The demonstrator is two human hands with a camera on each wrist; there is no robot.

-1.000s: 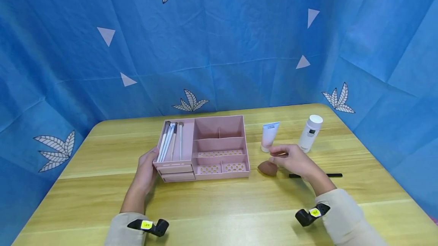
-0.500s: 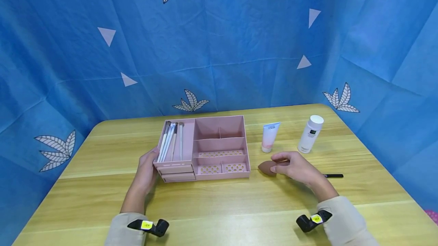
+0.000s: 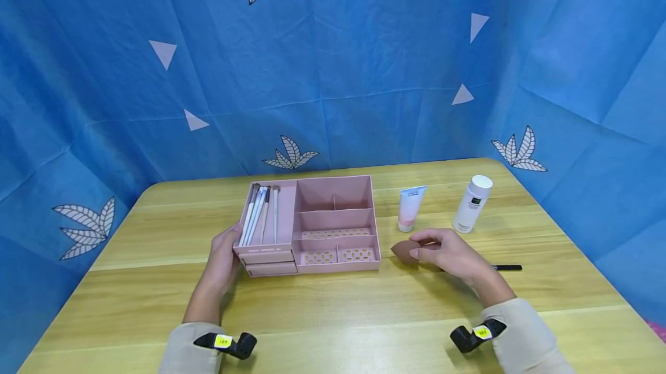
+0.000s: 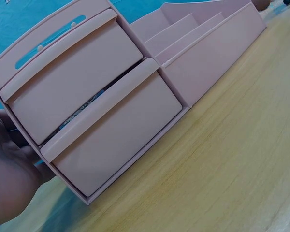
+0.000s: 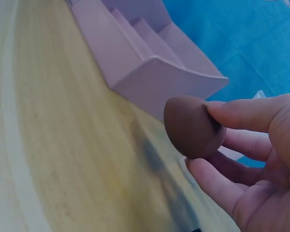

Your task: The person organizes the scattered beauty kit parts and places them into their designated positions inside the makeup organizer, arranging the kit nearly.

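Observation:
My right hand (image 3: 446, 254) pinches a brown teardrop makeup sponge (image 3: 403, 252) between thumb and fingertips, just right of the pink organizer (image 3: 338, 266). In the right wrist view the sponge (image 5: 189, 126) shows its rounded side, with the fingers around one end. My left hand (image 3: 225, 258) rests against the organizer's left side wall; in the left wrist view the fingers go partly out of sight behind that wall. Several makeup brushes (image 3: 255, 218) lie in the organizer's left section, above two shut drawers (image 4: 111, 130). The right section is split into small compartments.
A small tube (image 3: 410, 209) stands behind the right hand, and a white bottle (image 3: 472, 205) stands farther right. A thin black pencil-like stick (image 3: 507, 267) lies partly hidden behind the right hand. A blue patterned curtain (image 3: 333, 73) hangs at the table's (image 3: 333, 316) back edge.
My right hand has come down around the sponge and now pinches it; the sponge has tipped slightly and shifted a little left. My left hand and the organizer have stayed in place.

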